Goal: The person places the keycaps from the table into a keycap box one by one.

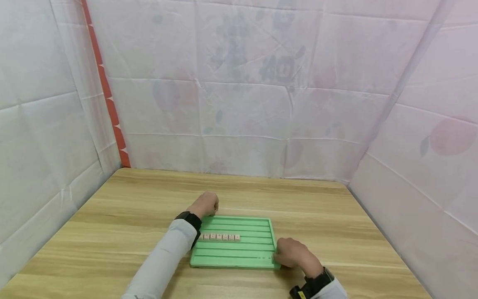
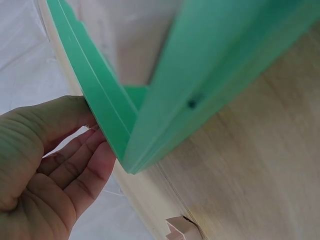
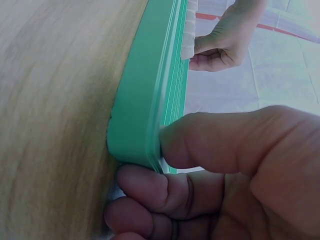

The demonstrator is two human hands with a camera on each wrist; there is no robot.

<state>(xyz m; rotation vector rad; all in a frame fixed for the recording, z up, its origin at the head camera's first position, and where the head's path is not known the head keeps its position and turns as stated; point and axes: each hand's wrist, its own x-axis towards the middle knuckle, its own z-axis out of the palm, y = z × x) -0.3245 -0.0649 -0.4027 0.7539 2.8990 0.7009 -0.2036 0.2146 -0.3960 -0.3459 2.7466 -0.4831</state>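
A flat green ridged tray (image 1: pixel 246 251) lies on the wooden table. On one of its middle ridges a row of small beige tiles (image 1: pixel 225 238) stands, with tiny marks too small to read. My left hand (image 1: pixel 206 204) is at the tray's far left corner; in the left wrist view its thumb and fingers pinch the edge there. My right hand (image 1: pixel 294 254) holds the near right corner. The right wrist view shows that thumb on the rim and the fingertips (image 3: pixel 142 185) against the side and underneath. A blurred beige tile (image 2: pixel 135 40) looms large in the left wrist view.
Wood-grain tabletop (image 1: pixel 149 195) surrounds the tray on all sides. Pale plastic sheeting (image 1: pixel 242 104) hangs behind and at both sides, with a red strip (image 1: pixel 106 89) at the back left. A small tan folded piece (image 2: pixel 182 229), of unclear kind, shows low in the left wrist view.
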